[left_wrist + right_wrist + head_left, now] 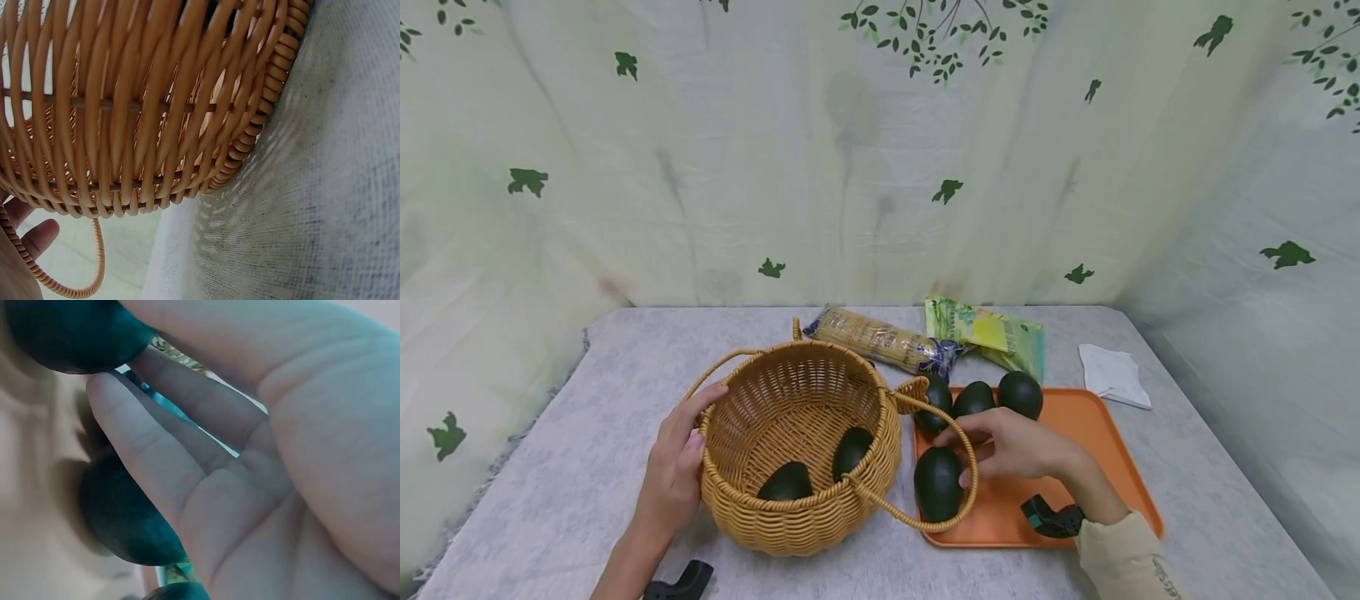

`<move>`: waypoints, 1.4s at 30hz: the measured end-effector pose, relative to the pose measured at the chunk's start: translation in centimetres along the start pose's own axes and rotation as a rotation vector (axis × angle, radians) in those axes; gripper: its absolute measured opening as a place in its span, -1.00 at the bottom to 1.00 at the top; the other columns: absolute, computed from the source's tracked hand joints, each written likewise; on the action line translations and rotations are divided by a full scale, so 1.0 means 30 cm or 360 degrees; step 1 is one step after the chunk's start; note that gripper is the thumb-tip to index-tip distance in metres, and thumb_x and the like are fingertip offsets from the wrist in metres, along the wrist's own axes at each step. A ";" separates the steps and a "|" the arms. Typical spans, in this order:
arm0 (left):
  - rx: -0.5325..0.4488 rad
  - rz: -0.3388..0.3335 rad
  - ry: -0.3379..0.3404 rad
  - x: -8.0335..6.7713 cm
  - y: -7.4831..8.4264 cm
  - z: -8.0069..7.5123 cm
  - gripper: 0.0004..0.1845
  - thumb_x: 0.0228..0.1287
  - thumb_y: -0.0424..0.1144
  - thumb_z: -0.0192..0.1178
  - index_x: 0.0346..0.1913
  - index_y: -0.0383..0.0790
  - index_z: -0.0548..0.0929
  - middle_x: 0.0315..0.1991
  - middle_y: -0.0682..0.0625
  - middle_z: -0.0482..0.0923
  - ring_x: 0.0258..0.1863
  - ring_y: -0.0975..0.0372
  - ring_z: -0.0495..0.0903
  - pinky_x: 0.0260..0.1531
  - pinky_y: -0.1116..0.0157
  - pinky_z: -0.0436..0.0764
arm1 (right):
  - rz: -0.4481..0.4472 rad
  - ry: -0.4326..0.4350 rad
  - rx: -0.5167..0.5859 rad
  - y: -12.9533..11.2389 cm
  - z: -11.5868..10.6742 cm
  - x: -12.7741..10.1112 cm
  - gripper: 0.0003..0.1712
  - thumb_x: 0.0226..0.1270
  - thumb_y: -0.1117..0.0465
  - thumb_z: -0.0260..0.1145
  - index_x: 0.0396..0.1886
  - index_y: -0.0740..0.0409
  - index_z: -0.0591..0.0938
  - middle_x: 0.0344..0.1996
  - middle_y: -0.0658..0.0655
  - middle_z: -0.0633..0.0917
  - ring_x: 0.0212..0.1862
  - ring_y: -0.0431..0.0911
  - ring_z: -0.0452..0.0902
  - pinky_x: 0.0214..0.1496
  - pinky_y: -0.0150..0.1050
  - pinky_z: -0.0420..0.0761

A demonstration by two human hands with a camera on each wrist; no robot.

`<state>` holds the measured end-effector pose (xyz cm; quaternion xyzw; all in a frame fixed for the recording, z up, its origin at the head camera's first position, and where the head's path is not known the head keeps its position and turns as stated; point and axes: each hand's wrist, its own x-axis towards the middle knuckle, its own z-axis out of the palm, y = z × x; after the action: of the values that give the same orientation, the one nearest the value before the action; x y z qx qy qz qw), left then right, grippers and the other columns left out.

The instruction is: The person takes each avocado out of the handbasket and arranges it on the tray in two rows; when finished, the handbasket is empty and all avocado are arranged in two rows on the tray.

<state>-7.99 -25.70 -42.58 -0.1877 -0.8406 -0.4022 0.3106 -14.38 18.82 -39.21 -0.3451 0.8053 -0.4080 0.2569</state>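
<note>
A round wicker basket [797, 533] stands tilted on the table, its mouth toward me, with two dark green avocados [786, 482] inside. At its left rim my left hand [673, 467] grips the basket; the left wrist view shows the woven wall [137, 112] close up, with a thumb [40, 239] beside the handle. My right hand [1011, 446] pinches an avocado [937, 487] at the near left of the orange tray [1086, 450]. That avocado [75, 334] lies between thumb and fingertips in the right wrist view. The basket's right handle loops in front of it.
Three more avocados [1020, 394] line the tray's far left side. Behind them lie a long pack of noodles [880, 337] and green-yellow packets [992, 329]. A white folded tissue [1112, 375] is to the tray's right. A patterned curtain [880, 208] closes off the back.
</note>
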 end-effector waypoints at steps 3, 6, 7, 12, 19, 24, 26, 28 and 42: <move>0.0002 0.0025 0.0010 0.001 -0.002 0.000 -0.40 0.44 -0.38 -0.29 0.47 -0.23 0.45 0.40 -0.08 0.47 0.42 0.40 0.29 0.33 0.47 0.13 | -0.0023 0.0009 0.0038 0.004 -0.001 -0.003 -0.46 0.24 0.20 0.54 0.23 0.03 0.67 0.16 0.07 0.71 0.18 -0.10 0.66 0.09 -0.30 0.66; 0.0006 0.0060 0.0023 0.003 -0.005 0.001 -0.40 0.43 -0.40 -0.28 0.46 -0.24 0.46 0.39 -0.08 0.48 0.42 0.40 0.30 0.32 0.47 0.14 | -0.0033 0.0013 0.0032 0.007 -0.003 -0.004 -0.46 0.24 0.19 0.54 0.24 0.04 0.66 0.17 0.08 0.70 0.20 -0.07 0.65 0.09 -0.31 0.65; 0.0005 0.0067 0.0026 0.003 -0.005 0.002 -0.40 0.42 -0.40 -0.28 0.46 -0.24 0.46 0.39 -0.08 0.48 0.42 0.40 0.30 0.32 0.48 0.14 | -0.0036 0.0013 0.0025 0.008 -0.004 -0.005 -0.46 0.24 0.19 0.54 0.24 0.04 0.66 0.17 0.09 0.70 0.20 -0.06 0.65 0.09 -0.31 0.65; -0.0001 0.0050 0.0019 0.002 -0.003 0.001 -0.40 0.43 -0.39 -0.29 0.46 -0.24 0.46 0.39 -0.08 0.48 0.43 0.39 0.29 0.34 0.47 0.13 | -0.0040 0.0019 -0.0012 0.005 -0.007 -0.008 -0.47 0.26 0.17 0.53 0.24 0.02 0.66 0.16 0.05 0.71 0.20 -0.07 0.66 0.10 -0.31 0.65; 0.0010 -0.0004 -0.0002 0.001 0.004 -0.002 -0.40 0.44 -0.37 -0.29 0.48 -0.23 0.44 0.40 -0.11 0.47 0.39 0.41 0.30 0.28 0.47 0.15 | -0.0006 0.0058 -0.0053 -0.017 -0.026 -0.022 -0.51 0.32 0.15 0.48 0.25 0.00 0.67 0.14 -0.04 0.73 0.17 -0.12 0.67 0.16 -0.20 0.65; 0.0012 -0.0041 -0.0013 -0.001 0.001 -0.002 -0.39 0.44 -0.37 -0.29 0.48 -0.20 0.44 0.41 -0.09 0.47 0.34 0.44 0.31 0.25 0.47 0.15 | -0.0003 0.0104 0.0028 -0.021 -0.048 -0.042 -0.45 0.31 0.11 0.50 0.28 0.08 0.65 0.17 0.09 0.72 0.16 -0.08 0.68 0.15 -0.20 0.65; 0.0010 -0.0035 -0.0011 -0.001 0.002 -0.001 -0.39 0.44 -0.37 -0.30 0.48 -0.20 0.44 0.40 -0.09 0.47 0.33 0.43 0.32 0.24 0.47 0.16 | 0.0013 0.0138 0.0049 -0.022 -0.060 -0.054 -0.44 0.31 0.11 0.49 0.29 0.08 0.64 0.18 0.11 0.71 0.18 -0.07 0.66 0.13 -0.22 0.66; 0.0009 -0.0020 -0.0005 0.000 0.003 -0.001 -0.39 0.43 -0.37 -0.29 0.48 -0.21 0.44 0.40 -0.10 0.47 0.32 0.42 0.33 0.24 0.46 0.16 | 0.0029 0.0181 0.0052 -0.023 -0.071 -0.066 -0.44 0.33 0.11 0.48 0.30 0.10 0.63 0.20 0.12 0.69 0.21 -0.03 0.64 0.13 -0.25 0.65; 0.0008 -0.0071 -0.0021 -0.005 -0.004 -0.005 -0.40 0.45 -0.35 -0.29 0.48 -0.18 0.44 0.40 -0.08 0.46 0.43 0.42 0.26 0.35 0.46 0.08 | -0.0052 0.0511 -0.0006 -0.092 -0.100 -0.060 -0.46 0.41 0.08 0.41 0.33 0.07 0.60 0.21 0.18 0.68 0.18 0.11 0.66 0.03 -0.18 0.70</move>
<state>-7.89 -25.90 -42.69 -0.1708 -0.8476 -0.4057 0.2963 -14.38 20.46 -35.07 -0.2890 0.8310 -0.4606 0.1176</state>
